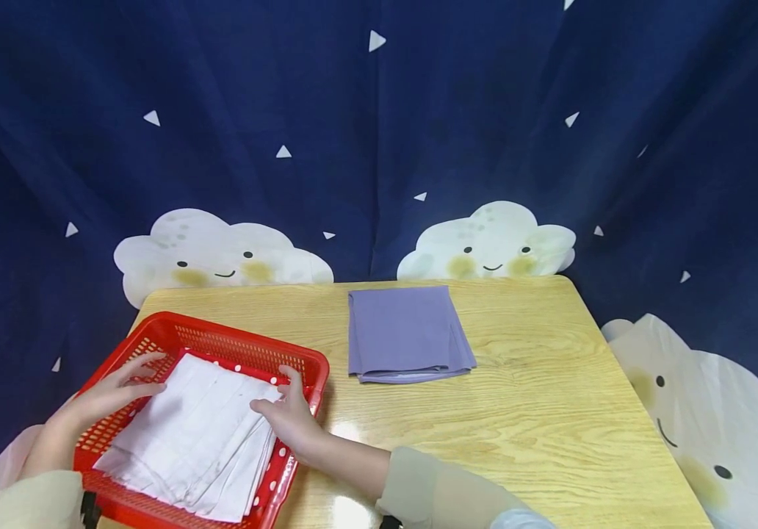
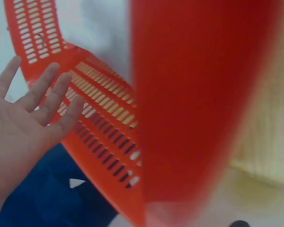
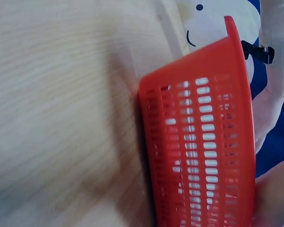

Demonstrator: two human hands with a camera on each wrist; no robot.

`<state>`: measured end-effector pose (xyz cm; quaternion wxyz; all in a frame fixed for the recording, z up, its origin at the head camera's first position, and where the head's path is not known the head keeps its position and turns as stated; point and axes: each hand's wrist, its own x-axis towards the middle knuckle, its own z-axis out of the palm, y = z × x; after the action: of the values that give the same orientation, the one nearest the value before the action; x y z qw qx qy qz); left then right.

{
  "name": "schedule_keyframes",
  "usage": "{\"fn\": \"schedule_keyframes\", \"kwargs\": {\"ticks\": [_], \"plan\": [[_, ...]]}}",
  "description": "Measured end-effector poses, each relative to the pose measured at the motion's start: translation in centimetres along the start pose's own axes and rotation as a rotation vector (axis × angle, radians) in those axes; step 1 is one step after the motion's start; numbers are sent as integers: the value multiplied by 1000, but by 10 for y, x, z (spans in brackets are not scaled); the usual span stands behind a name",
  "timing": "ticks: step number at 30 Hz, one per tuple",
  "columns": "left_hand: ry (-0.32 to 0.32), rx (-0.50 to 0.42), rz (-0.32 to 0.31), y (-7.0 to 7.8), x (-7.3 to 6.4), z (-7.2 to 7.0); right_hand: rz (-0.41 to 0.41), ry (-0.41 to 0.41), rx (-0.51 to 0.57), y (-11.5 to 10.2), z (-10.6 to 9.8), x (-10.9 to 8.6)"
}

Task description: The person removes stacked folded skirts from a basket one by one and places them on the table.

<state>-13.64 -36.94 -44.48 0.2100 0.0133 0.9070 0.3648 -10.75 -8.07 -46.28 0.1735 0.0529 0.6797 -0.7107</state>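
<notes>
Where basket (image 1: 240, 341) sits, wooden table (image 1: 524, 389), navy curtain (image 1: 346, 88)

Behind the wooden table (image 1: 538, 397) hangs a navy curtain (image 1: 326, 73) with white triangles (image 1: 376, 41) and 2 smiling clouds (image 1: 493, 246).

The head view faces forward-down; close wrist views share the basket (image 1: 247, 347).
</notes>
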Motion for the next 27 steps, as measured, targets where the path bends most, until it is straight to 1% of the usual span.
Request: {"fn": "schedule_keyframes", "kwargs": {"ticks": [3, 7, 10, 14, 16, 19, 20, 23, 26, 27], "plan": [[-27, -10, -34, -6, 0, 2, 24, 30, 16, 3, 7, -2], [-45, -19, -56, -13, 3, 6, 69, 64, 61, 6, 16, -3], [-46, -38, -58, -18, 6, 8, 103, 104, 94, 9, 22, 0], [-49, -58, -42, -24, 7, 14, 138, 171, 103, 13, 27, 5], [-48, -76, -57, -26, 7, 17, 156, 193, 101, 13, 29, 7], [-61, -108, -63, -30, 9, 21, 173, 207, 100, 13, 30, 8], [-56, -104, -73, -32, 10, 23, 176, 209, 102, 13, 31, 8], [-68, -117, -80, -35, 14, 24, 192, 211, 103, 14, 34, 8], [-71, -130, -89, -36, 15, 26, 196, 222, 96, 16, 37, 8], [-78, -150, -90, -35, 15, 26, 197, 225, 95, 16, 37, 9]]}}
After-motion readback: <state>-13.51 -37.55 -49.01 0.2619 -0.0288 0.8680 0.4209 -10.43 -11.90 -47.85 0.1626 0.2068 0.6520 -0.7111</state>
